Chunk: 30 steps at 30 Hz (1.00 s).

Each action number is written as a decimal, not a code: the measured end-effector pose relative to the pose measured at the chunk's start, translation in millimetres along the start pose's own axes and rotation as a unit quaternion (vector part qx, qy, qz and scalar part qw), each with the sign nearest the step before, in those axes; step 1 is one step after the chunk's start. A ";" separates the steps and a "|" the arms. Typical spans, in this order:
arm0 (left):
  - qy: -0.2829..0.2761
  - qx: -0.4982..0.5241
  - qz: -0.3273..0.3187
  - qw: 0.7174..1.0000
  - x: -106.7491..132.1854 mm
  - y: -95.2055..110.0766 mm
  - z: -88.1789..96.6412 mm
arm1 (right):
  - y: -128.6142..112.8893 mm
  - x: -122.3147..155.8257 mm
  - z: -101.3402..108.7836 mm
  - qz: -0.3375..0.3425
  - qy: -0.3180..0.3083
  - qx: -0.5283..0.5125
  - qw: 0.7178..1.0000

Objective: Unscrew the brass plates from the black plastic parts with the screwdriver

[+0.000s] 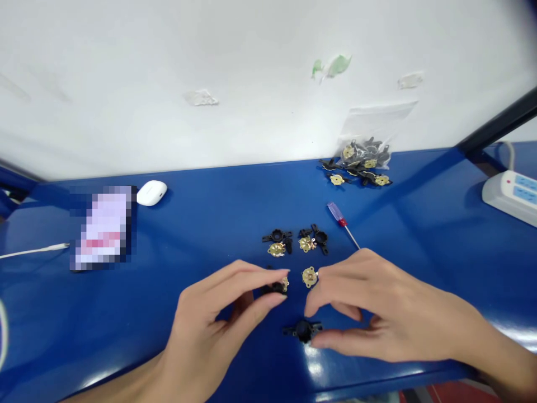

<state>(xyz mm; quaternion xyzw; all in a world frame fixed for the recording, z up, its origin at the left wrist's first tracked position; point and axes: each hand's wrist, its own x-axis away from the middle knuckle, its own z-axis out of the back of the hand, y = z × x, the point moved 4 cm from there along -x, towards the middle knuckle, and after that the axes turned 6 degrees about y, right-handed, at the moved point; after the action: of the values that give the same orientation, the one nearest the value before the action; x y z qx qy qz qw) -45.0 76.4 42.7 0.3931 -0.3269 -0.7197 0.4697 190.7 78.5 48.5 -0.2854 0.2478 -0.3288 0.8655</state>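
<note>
My left hand [218,316] curves around a small black part with a brass-coloured plate [276,287], its thumb and index finger apart on either side. The fingers partly cover these pieces, and I cannot tell whether they touch them. My right hand [377,305] has its thumb and index finger spread. Its thumb tip is at the edge of a black round housing [303,330] with side arms. Beside its knuckles lies a brass-coloured disc [309,277]. Farther back are two groups of pieces: a black housing [277,235] by a brass disc [276,249], and another housing [320,239] by another disc [307,243].
A screwdriver [338,215] with a clear and red handle lies behind my right hand. At the back, a plastic bag [369,148] and several assembled parts [361,174] rest by the wall. A phone [104,226], white case [151,193] and power strip [514,193] sit at the sides.
</note>
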 end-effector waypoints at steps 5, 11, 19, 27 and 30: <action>0.050 -0.029 0.021 0.998 -3.9 -3.0 6.3 | 3.3 1.4 -15.0 0.003 -0.080 0.047 0.996; 0.045 -0.037 0.025 0.998 -3.7 -4.4 5.7 | 13.5 0.2 -4.5 -0.077 -0.136 0.028 0.987; 0.049 -0.048 0.020 0.997 -3.3 -6.8 7.6 | 22.4 3.8 16.4 -0.099 -0.104 0.022 0.989; 0.047 -0.048 0.024 0.997 -4.9 -4.3 7.8 | 23.1 2.8 5.5 -0.029 -0.050 0.114 0.992; 0.040 -0.042 0.022 0.998 -5.3 -4.2 8.0 | 21.1 2.5 2.2 -0.016 -0.056 0.131 0.990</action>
<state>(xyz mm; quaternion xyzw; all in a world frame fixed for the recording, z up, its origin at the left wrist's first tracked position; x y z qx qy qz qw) -52.4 83.5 44.4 0.3947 -0.2856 -0.7059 0.5142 202.7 90.5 35.7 -0.1913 0.1491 -0.3557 0.9026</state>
